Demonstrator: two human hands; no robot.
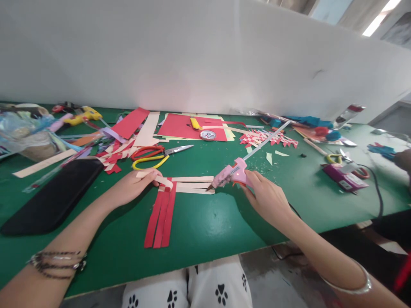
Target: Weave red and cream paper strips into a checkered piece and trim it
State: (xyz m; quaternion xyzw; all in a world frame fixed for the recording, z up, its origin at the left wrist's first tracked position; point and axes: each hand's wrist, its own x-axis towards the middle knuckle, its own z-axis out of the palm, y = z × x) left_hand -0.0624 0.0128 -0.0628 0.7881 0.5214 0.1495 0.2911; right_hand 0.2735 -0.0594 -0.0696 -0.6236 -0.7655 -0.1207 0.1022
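Three cream strips [192,184] lie flat on the green bench [208,226], about in the middle and not far from its near edge. They cross over three red strips [160,218] that point down to the near edge. The left hand [135,186] is bent down on the left ends of the cream strips and pinches them where they meet the red ones. The right hand [266,196] is closed around a pink glue gun [229,174]. The tip of the gun touches the right end of the cream strips. A long clear glue stick [268,139] pokes out of the back of the gun, up toward the far edge. Just behind the left hand lie scissors [154,156] with red and yellow handles. A flat black case [54,194] lies near the left edge. By the far edge there is a red paper sheet [180,126] with a small round tape roll [207,135] on it. Next to it is a woven red and cream mat [257,139]. A yellow glue gun [84,115] lies in the far left corner among paper scraps. A purple box [343,179] sits toward the right edge.
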